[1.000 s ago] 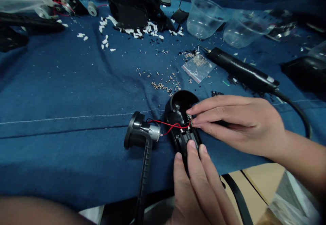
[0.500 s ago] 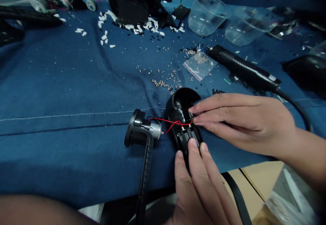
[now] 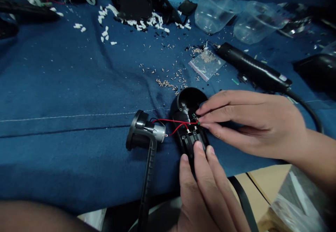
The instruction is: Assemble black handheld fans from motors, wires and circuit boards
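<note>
two red wires (image 3: 175,121) run from the motor (image 3: 159,133) into the black housing (image 3: 175,112) on the blue cloth (image 3: 65,84), right hand (image 3: 258,123) pinching a small green part (image 3: 198,123), left hand (image 3: 210,200) on the housing, fingers apart, thumb hidden, grip unclear, so overpulling could tear a wire loose.

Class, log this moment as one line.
left hand: resting on black housing | right hand: pinching red wire | nearby: motor, loose screws, clear cups

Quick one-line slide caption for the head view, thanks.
Left hand on an open black housing, right hand pinching a red wire, silver motor alongside.
</note>
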The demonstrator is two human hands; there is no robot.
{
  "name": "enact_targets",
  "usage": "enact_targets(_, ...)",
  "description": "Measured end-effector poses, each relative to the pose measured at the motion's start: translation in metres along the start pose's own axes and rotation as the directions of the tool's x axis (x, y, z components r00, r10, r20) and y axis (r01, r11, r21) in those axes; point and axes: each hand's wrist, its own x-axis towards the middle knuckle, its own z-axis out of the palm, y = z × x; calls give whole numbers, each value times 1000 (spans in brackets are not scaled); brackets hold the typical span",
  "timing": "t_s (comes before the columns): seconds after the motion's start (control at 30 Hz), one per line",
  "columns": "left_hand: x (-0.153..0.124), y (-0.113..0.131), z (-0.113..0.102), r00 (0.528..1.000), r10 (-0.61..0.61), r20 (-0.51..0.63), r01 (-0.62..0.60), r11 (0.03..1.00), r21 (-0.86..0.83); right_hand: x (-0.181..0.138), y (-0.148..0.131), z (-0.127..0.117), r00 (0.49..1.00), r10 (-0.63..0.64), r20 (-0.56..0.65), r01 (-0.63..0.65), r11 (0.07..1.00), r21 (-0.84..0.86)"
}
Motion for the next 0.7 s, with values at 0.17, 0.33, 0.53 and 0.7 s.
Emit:
enact_targets(0.17, 1, 2, -2, 998, -55, 10, 55, 998, 13, 1, -4, 1, 999, 32, 18, -32, 999, -25)
enact_targets(0.33, 1, 4, -1, 998, -56, 5, 56, 998, -9, 0, -9, 4, 997, 73, 4, -73, 997, -21)
enact_targets(0.53, 1, 5, -1, 996, -91, 7, 91, 996, 4, 2, -16, 2, 994, 101, 36, -100, 995, -23)
enact_targets(0.7, 1, -8, 6, 994, 66, -89, -61, 996, 60, 3, -19, 0, 994, 102, 26, -101, 994, -32)
